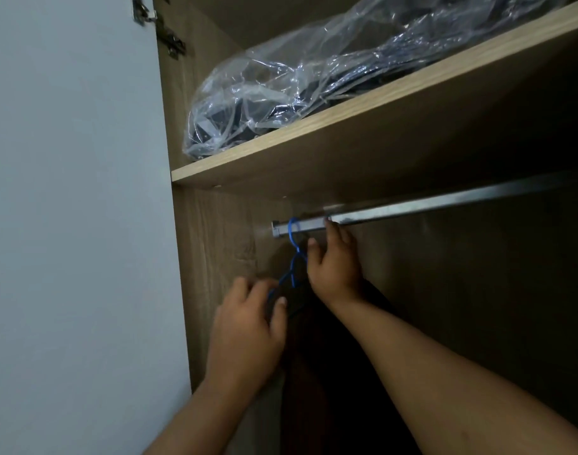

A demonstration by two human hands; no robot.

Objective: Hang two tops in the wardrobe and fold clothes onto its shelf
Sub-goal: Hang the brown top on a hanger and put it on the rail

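Head view: blue hanger (292, 254) hooked on rail (412, 208), just left of our right hand (335, 267) fingertips, which touch the rail, loosely spread. Left hand (248, 326) pinches hanger's shoulder; dark top (330, 372) hangs below, rail runs rightward.

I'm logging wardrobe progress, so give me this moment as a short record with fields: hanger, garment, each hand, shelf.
hanger: blue hanger, hook over the left end of the rail
garment: dark top hanging below it
left hand: gripping the hanger's left shoulder
right hand: fingertips at the rail, beside the hook
shelf: clear plastic bag of dark items
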